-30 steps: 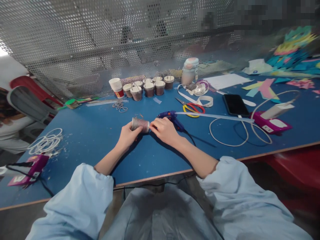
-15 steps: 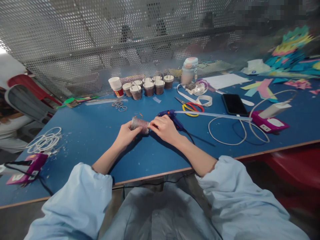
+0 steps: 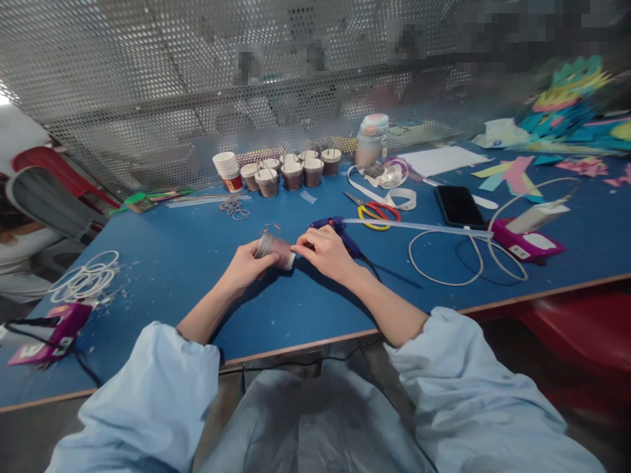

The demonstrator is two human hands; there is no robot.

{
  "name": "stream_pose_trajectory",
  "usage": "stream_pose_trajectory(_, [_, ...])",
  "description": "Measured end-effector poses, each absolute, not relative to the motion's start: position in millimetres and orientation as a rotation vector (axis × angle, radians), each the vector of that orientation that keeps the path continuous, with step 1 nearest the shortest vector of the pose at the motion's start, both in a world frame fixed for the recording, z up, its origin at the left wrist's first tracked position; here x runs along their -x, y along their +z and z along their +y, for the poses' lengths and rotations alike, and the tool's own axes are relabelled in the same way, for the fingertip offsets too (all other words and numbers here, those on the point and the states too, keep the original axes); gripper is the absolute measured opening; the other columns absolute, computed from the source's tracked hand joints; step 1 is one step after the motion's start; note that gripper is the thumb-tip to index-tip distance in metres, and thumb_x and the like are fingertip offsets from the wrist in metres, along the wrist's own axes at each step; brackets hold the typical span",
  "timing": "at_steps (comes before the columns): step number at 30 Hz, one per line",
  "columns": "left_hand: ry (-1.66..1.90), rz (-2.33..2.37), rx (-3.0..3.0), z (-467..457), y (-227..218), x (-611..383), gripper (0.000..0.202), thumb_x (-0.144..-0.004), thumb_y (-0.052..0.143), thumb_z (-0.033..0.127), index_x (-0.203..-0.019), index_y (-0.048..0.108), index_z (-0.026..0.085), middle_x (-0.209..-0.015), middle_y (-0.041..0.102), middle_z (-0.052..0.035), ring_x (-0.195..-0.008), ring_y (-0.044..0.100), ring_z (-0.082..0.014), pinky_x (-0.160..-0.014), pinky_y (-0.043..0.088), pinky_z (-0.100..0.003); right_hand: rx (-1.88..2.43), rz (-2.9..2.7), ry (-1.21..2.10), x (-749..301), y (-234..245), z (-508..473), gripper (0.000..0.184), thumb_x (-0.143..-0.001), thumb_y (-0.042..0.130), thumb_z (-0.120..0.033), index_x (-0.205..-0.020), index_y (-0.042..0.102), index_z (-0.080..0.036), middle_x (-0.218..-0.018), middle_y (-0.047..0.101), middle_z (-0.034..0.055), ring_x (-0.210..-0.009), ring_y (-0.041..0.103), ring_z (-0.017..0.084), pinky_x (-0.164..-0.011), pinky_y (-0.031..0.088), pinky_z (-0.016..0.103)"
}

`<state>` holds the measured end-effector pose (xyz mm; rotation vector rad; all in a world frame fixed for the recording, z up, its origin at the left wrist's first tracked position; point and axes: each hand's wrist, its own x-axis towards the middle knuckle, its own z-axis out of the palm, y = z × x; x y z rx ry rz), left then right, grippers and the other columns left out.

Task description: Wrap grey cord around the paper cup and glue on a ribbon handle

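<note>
In my left hand (image 3: 248, 266) lies a small paper cup (image 3: 275, 250) tipped on its side, its wall wound with greyish and reddish cord. The thumb presses the near side while the fingers wrap the far end. My right hand (image 3: 326, 251) is curled at the cup's right end, fingertips touching the rim; whatever is pinched there is too small to make out. Just behind the right hand rests a blue hot glue gun (image 3: 329, 223), with a long clear glue stick (image 3: 419, 227) reaching out to the right.
Several brown-wrapped cups (image 3: 292, 175) stand at the back beside stacked paper cups (image 3: 227, 169). Scissors (image 3: 379, 214), a measuring tape (image 3: 401, 198), a phone (image 3: 459, 205) and a purple power strip (image 3: 527, 240) lie right. Coiled white cable (image 3: 86, 279) and another purple strip (image 3: 59, 338) occupy the left.
The cup has turned slightly in my left hand, its right end now lower. My right fingertips have shifted a little along the rim. The view has moved slightly.
</note>
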<state>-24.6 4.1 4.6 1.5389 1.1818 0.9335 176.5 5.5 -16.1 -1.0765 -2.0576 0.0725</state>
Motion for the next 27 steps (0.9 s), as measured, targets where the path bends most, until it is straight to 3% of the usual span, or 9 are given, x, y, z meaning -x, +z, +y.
stream_pose_trajectory(27, [0.919, 1.022, -1.553, 6.6, -1.8, 35.2, 0.020, -0.068, 0.072, 0.030, -0.078, 0.064, 0.014, -0.053, 0.051, 0.0045, -0.044, 0.042, -0.0075, -0.040, 0.034, -0.020, 1.107, -1.922, 0.251, -175.6, -13.3, 4.1, 0.029, -0.090, 0.058, -0.038, -0.069, 0.058, -0.018, -0.068, 0.062, -0.0008, -0.066, 0.052, 0.013, -0.073, 0.034, 0.028])
